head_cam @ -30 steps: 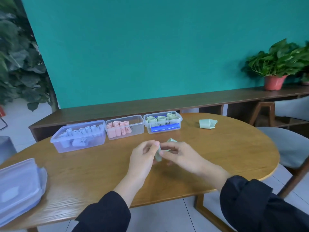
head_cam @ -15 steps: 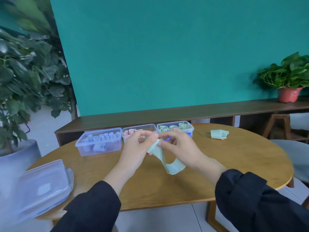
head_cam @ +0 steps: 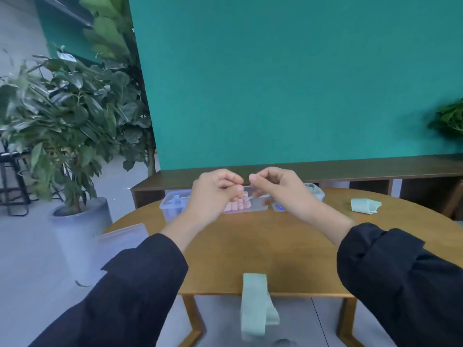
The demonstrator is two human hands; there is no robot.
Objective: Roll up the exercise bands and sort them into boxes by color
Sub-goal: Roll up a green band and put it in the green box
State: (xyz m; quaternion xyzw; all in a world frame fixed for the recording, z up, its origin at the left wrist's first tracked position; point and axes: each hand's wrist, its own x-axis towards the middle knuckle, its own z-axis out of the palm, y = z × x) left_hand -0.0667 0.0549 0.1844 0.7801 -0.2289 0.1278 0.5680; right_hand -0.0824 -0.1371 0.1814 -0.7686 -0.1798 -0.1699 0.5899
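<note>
Both hands are raised above the far half of the table [head_cam: 250,246], close together but not touching. The left hand [head_cam: 213,194] has its fingers [head_cam: 231,180] curled in toward the thumb; the right hand [head_cam: 278,189] is curled likewise. Whether either pinches anything cannot be told: no band is plainly visible between them.

A light green exercise band [head_cam: 254,304] hangs across the table's near edge, its upper end over the tabletop and its looped lower part below the edge; the picture is blurred there and what supports it cannot be determined.

Along the far edge stand three clear boxes in a row, partly hidden by the hands. The left box [head_cam: 172,205] holds pale blue rolls. The middle box [head_cam: 248,202] holds pink rolls. The right box [head_cam: 317,192] holds green rolls, only its right end visible. A second green band [head_cam: 364,206], loosely folded, lies on the table toward the far right edge, well apart from the boxes. A clear lid [head_cam: 122,237] sits at the left edge.

A potted plant [head_cam: 62,121] stands on the floor left of the table.
</note>
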